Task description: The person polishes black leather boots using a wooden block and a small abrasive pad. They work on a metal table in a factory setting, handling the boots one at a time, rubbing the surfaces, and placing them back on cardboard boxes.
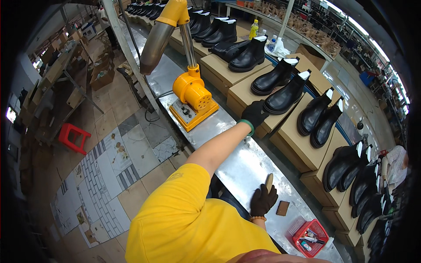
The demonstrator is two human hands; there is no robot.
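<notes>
My left hand (254,114), in a black glove with a green band at the wrist, reaches far forward to the toe of a black ankle boot (284,97). Black glove against black leather hides how its fingers lie. That boot and its mate (272,79) stand on a brown cardboard box (245,92). Low over the metal bench (243,160), my right hand (264,200), in a dark glove with a beaded bracelet, is closed around a narrow tan, wooden-looking piece (269,182). Beside it lies a small brown rectangular block (283,208).
A yellow heat-blower machine (193,96) stands on the bench's left part. A red plastic basket (312,228) with bottles and small tools sits at the near right. More black boots (322,116) line the boxes beyond. A red stool (74,138) stands on the floor at left.
</notes>
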